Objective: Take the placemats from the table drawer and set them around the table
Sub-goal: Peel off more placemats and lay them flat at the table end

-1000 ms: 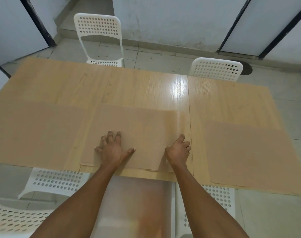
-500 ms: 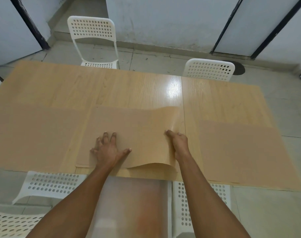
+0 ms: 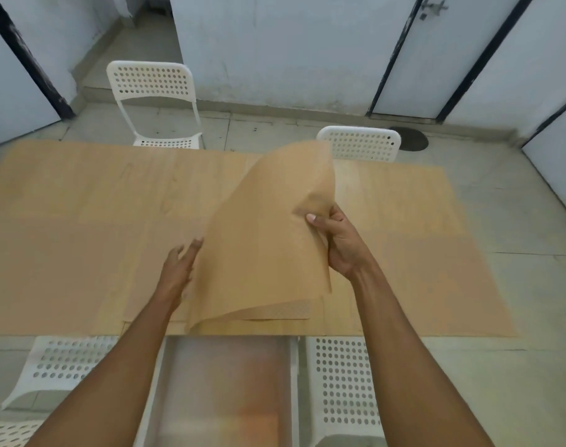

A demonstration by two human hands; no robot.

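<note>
Right hand point(image 3: 338, 243) grip pinches the top placemat point(image 3: 262, 240) lifted off the stack point(image 3: 275, 312) at the tabletop point(image 3: 81, 179) near edge; left hand point(image 3: 178, 269) open, flat; no readable writing.

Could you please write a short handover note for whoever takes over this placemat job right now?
Right hand: pinching the lifted placemat by its right edge, peeled up off the stack.
Left hand: open, fingers spread, on the stack's left part.
Done: one placemat laid on the near left, another on the near right; the drawer stands open.
Left: place the lifted mat and the rest of the stack, likely at the far seats.
</note>
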